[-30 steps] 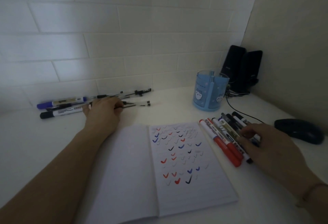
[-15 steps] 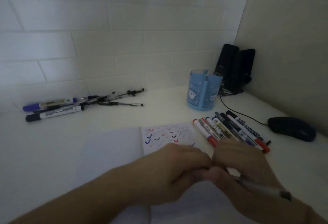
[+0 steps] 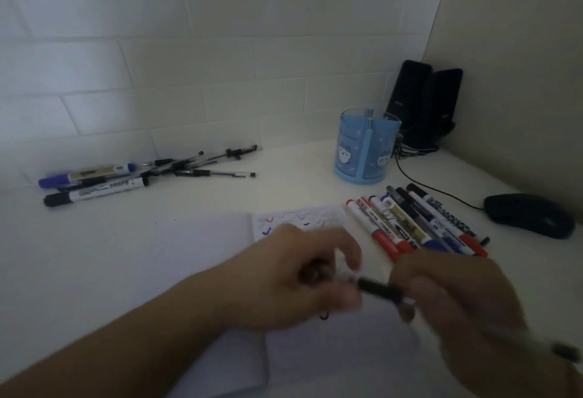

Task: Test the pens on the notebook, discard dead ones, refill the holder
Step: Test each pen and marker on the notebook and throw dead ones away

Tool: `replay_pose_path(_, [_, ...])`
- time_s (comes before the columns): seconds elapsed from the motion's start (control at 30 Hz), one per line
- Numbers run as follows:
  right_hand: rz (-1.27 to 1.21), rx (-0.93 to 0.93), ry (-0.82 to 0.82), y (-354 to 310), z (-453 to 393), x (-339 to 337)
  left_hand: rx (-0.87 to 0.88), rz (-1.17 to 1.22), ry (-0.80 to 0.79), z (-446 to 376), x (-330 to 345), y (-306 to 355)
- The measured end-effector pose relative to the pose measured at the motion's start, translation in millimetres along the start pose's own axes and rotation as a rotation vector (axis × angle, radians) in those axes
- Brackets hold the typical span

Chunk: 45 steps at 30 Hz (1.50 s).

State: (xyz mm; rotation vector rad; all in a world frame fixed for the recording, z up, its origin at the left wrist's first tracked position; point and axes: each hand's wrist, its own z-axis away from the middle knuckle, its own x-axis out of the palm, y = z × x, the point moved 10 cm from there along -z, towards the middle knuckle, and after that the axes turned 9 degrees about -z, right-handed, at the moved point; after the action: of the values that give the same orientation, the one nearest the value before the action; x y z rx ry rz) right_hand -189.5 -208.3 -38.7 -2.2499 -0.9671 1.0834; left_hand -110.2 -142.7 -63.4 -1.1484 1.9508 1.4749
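Observation:
My right hand (image 3: 457,296) grips a pen (image 3: 381,290) with a dark grip section, its barrel running back past my wrist. My left hand (image 3: 303,277) is curled just off the pen's front end and holds a small dark piece, probably the cap; motion blur hides the detail. Both hands hover over the open notebook (image 3: 205,246), whose right page carries red, blue and black tick marks. The blue pen holder (image 3: 366,148) stands at the back right. A row of markers and pens (image 3: 413,221) lies right of the notebook.
A second heap of pens and markers (image 3: 126,176) lies at the back left against the tiled wall. Two black speakers (image 3: 422,104) stand in the corner behind the holder, and a black mouse (image 3: 530,216) with its cable sits at the far right.
My left hand left the back-left pens and my right hand lifted a pen from the right row; they met over the notebook and have now pulled slightly apart, baring the pen's dark front.

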Motion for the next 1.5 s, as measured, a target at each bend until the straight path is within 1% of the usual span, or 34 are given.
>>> replay_pose_path(0.03, [-0.177,0.031,0.056,10,7,-13,-0.063,0.008,0.051,1,-9,-12])
replay_pose_path(0.07, [-0.328,0.113,0.122,26,14,-21,-0.122,0.011,0.098,3,-18,-23])
replay_pose_path(0.1, [-0.435,0.186,0.141,32,11,-19,-0.174,-0.002,0.117,4,-23,-33])
replay_pose_path(0.13, [-0.481,0.22,0.153,37,9,-15,-0.209,-0.044,0.1,5,-24,-39])
replay_pose_path(0.17, [-0.49,0.281,0.144,40,7,-8,-0.223,-0.1,0.058,5,-21,-42])
replay_pose_path(0.2, [-0.47,0.346,0.099,48,8,1,-0.228,-0.152,0.004,5,-16,-44])
replay_pose_path(0.27, [-0.354,0.449,0.048,60,15,8,-0.227,-0.223,-0.083,5,-5,-43])
replay_pose_path(0.33, [-0.323,0.51,0.045,63,16,13,-0.183,-0.292,-0.115,4,1,-40])
replay_pose_path(0.4, [-0.268,0.498,0.059,69,16,12,-0.142,-0.353,-0.121,3,4,-40])
replay_pose_path(0.5, [-0.183,0.457,0.096,69,12,11,-0.135,-0.387,-0.127,3,6,-44])
replay_pose_path(0.8, [-0.046,0.416,0.027,66,8,14,-0.091,-0.374,-0.108,3,5,-41])
replay_pose_path(0.9, [-0.049,0.42,0.094,66,8,7,-0.022,-0.367,-0.074,1,0,-32])
replay_pose_path(0.97, [-0.148,0.421,0.171,66,9,1,0.02,-0.338,-0.023,0,-5,-25])
replay_pose_path(1.0, [-0.25,0.422,0.21,65,9,-2,0.001,-0.298,0.005,0,-7,-26])
replay_pose_path(1.03, [-0.362,0.423,0.234,64,9,-4,-0.058,-0.233,0.033,1,-10,-30])
replay_pose_path(1.1, [-0.535,0.412,0.196,60,10,-1,-0.197,-0.024,0.074,1,-12,-41])
replay_pose_path(1.13, [-0.592,0.397,0.162,56,9,2,-0.236,0.085,0.079,1,-11,-43])
replay_pose_path(1.23, [-0.738,0.366,0.129,54,9,3,-0.241,0.289,0.079,0,-8,-41])
replay_pose_path(1.47, [-0.688,0.362,0.205,56,11,-5,-0.201,0.301,0.032,0,-2,-32])
replay_pose_path(1.5, [-0.667,0.359,0.194,56,11,-3,-0.197,0.306,0.029,0,-2,-31])
